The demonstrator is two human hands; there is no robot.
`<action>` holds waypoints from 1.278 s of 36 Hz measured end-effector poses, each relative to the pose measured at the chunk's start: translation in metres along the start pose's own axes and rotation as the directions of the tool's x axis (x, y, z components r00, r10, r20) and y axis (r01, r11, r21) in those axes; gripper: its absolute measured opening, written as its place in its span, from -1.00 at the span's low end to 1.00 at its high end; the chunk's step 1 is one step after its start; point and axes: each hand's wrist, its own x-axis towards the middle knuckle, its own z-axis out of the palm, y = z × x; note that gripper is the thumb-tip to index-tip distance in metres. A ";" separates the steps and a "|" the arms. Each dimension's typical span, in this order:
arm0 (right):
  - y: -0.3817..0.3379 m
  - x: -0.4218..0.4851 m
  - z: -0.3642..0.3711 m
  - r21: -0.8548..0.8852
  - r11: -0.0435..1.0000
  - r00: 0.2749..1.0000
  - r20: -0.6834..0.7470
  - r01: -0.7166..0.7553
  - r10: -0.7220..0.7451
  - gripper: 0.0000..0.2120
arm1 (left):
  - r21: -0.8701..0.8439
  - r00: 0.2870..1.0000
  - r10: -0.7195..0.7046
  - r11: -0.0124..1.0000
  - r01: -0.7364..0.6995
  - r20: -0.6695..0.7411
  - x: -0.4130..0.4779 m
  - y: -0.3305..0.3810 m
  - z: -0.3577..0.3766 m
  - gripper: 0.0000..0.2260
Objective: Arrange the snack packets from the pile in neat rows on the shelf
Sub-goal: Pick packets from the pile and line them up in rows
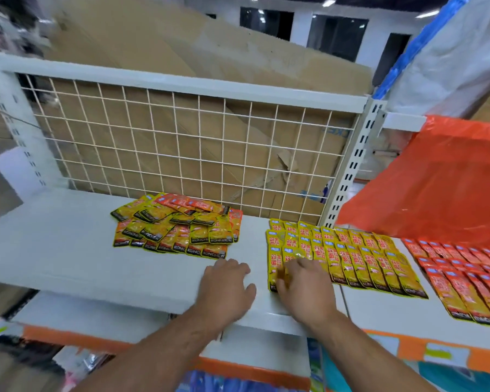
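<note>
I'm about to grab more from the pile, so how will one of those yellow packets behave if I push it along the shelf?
Probably light and floppy: the packets in the pile are thin, flat pouches that overlap and lie at odd angles. Their glossy film on the smooth white shelf suggests one would slide easily and might skew or ride over a neighbour. Being flat, it should not roll or tip.

— What is the person wearing on the arms?
— Nothing that shows — both forearms are bare to the frame's edge (no sleeve, watch or ring), and the left hand [227,281] and right hand [306,287] are ungloved.
</note>
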 end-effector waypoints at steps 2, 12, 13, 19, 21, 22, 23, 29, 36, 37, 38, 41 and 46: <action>-0.009 -0.005 -0.003 0.018 0.997 0.997 0.008 0.075 -0.075 -0.82 | 0.032 0.999 -0.037 0.999 0.038 -0.011 -0.014 -0.012 -0.011 -0.61; -0.053 -0.028 -0.002 0.172 0.965 0.980 -0.014 0.199 -0.200 -0.79 | -0.026 0.968 -0.234 0.972 0.233 -0.086 -0.066 -0.054 -0.043 -0.63; -0.056 -0.030 -0.001 0.184 0.962 0.979 0.002 0.201 -0.205 -0.77 | -0.027 0.966 -0.243 0.970 0.241 -0.085 -0.070 -0.057 -0.044 -0.63; -0.082 -0.018 -0.005 0.176 0.962 0.976 0.027 0.208 -0.216 -0.75 | -0.078 0.953 -0.278 0.960 0.270 -0.123 -0.072 -0.080 -0.054 -0.63; -0.095 -0.009 -0.003 0.192 0.963 0.980 0.020 0.190 -0.198 -0.72 | -0.079 0.953 -0.278 0.960 0.270 -0.119 -0.067 -0.090 -0.057 -0.57; -0.102 -0.002 -0.002 0.201 0.963 0.982 0.015 0.181 -0.188 -0.69 | -0.079 0.955 -0.273 0.961 0.265 -0.118 -0.063 -0.095 -0.059 -0.56; -0.108 0.004 0.000 0.207 0.963 0.984 0.012 0.173 -0.179 -0.68 | -0.082 0.956 -0.269 0.962 0.261 -0.116 -0.058 -0.101 -0.061 -0.58; -0.149 0.050 0.015 0.299 0.954 0.996 0.086 0.010 -0.037 -0.75 | -0.126 0.966 -0.198 0.976 0.178 -0.169 -0.012 -0.141 -0.073 -0.63; -0.179 0.103 0.024 0.460 0.798 0.921 0.212 -0.389 0.327 -0.84 | -0.161 0.964 -0.147 0.980 0.113 -0.219 0.053 -0.175 -0.087 -0.75; -0.180 0.110 0.026 0.481 0.763 0.902 0.226 -0.432 0.368 -0.84 | -0.169 0.961 -0.167 0.977 0.131 -0.219 0.060 -0.178 -0.088 -0.77; -0.181 0.116 0.027 0.492 0.735 0.885 0.242 -0.466 0.399 -0.83 | -0.171 0.960 -0.177 0.975 0.141 -0.216 0.067 -0.179 -0.089 -0.78; -0.183 0.133 0.033 0.491 0.685 0.842 0.288 -0.538 0.456 -0.82 | -0.175 0.967 -0.187 0.972 0.157 -0.174 0.087 -0.182 -0.093 -0.73; -0.188 0.151 0.039 0.467 0.630 0.784 0.362 -0.621 0.504 -0.71 | -0.275 0.971 -0.205 0.947 0.165 -0.122 0.111 -0.184 -0.087 -0.74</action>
